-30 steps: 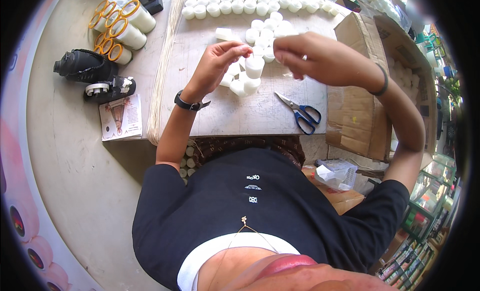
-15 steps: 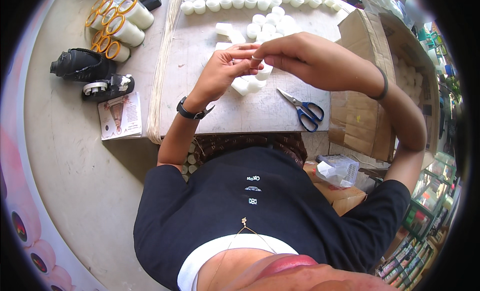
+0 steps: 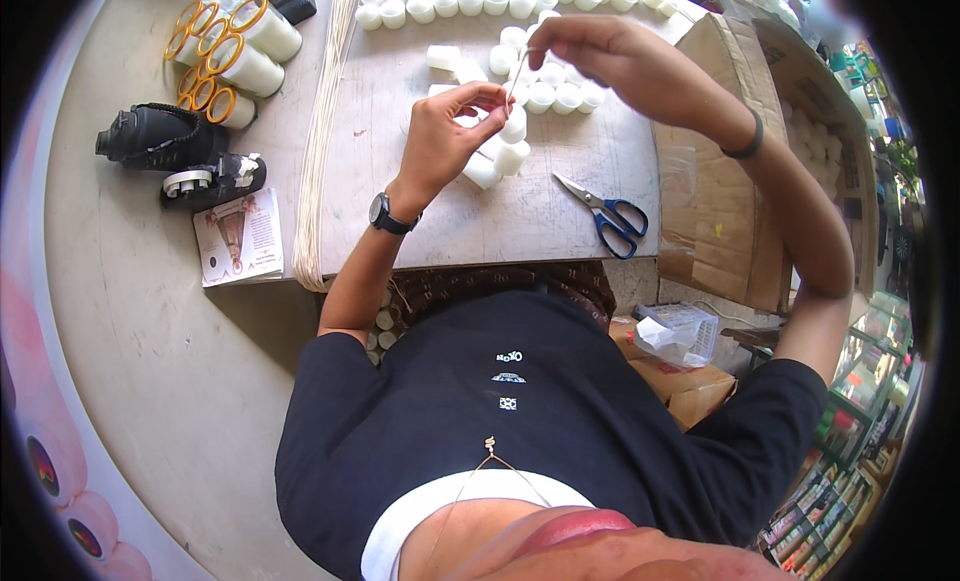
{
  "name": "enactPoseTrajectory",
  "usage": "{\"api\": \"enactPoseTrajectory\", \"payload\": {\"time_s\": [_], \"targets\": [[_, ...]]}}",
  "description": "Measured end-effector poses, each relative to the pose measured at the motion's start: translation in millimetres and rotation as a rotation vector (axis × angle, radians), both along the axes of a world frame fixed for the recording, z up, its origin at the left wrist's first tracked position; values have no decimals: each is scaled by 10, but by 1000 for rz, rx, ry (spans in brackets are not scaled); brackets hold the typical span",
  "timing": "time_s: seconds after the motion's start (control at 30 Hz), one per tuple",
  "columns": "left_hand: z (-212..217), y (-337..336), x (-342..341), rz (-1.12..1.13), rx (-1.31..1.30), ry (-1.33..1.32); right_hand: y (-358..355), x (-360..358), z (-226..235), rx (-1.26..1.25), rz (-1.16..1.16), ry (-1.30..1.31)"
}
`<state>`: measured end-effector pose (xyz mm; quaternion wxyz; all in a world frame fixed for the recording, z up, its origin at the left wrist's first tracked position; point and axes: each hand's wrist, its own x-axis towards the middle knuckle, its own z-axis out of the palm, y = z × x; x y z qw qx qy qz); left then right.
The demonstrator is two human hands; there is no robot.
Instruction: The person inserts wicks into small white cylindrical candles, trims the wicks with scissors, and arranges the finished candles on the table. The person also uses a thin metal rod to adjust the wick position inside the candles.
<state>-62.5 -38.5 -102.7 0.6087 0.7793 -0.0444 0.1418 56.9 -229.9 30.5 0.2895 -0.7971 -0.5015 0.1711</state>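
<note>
A thin white cord [image 3: 517,76], like a candle wick, is stretched between my two hands above the table. Its lower part is pinched between the thumb and fingers of my left hand [image 3: 452,131]. Higher up and to the right, my right hand [image 3: 630,69] grips the upper end with bent fingers. Just below the left fingertips stand and lie small white cylinders [image 3: 511,158] that look like candles. Scissors with blue handles [image 3: 622,228] lie to the right of them, blades pointing away to the left.
Rows of white cups [image 3: 445,3] line the far side. A bundle of cream cords [image 3: 318,181] runs along the table's left. Jars with orange rims [image 3: 250,66], a black bottle [image 3: 165,133] and a leaflet [image 3: 243,236] are farther left. A cardboard box [image 3: 705,196] stands at right.
My right hand has moved up and away from my left hand, drawing the cord out between them. The left hand has shifted slightly, its pinch kept.
</note>
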Motion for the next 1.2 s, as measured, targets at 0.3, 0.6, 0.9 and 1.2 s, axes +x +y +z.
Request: {"api": "enactPoseTrajectory", "payload": {"time_s": [0.3,0.6,0.9,1.2], "targets": [[59,-237,105,110,199,-159,69,-31,-358,-65,-42,-482],[-110,-255,148,-21,13,35,43,25,-571,-256,-120,197],[-193,-183,172,-85,-246,118,19,26,-675,-111,-106,-150],[-276,-77,319,-140,-72,58,60,44,-246,-184,-298,761]]}}
